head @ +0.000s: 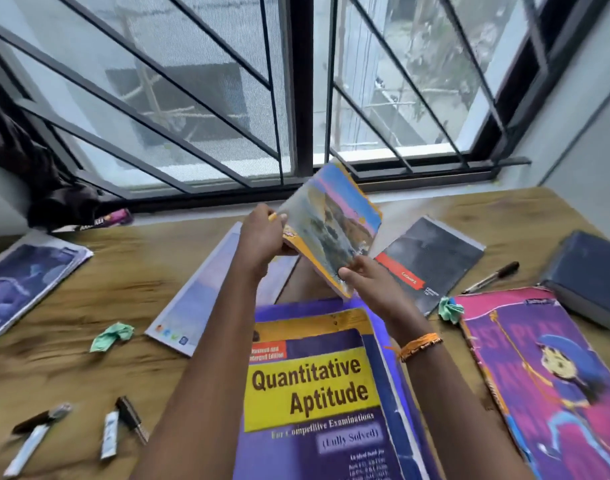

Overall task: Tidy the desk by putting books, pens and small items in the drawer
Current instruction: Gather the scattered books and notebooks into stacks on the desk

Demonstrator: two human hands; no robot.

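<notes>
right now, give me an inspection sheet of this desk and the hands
Surface: wooden desk, partly bare.
Job's things: landscape-cover book held up; Quantitative Aptitude book, pink cartoon book, black book, pen lying flat.
Clutter: two crumpled green papers.
Grippers: left hand and right hand both grip the raised book.
Cables: nothing seen.
Surroundings: barred window behind.

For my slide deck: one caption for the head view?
Both hands, left and right, hold a landscape-cover book above a cluttered wooden desk.
</notes>
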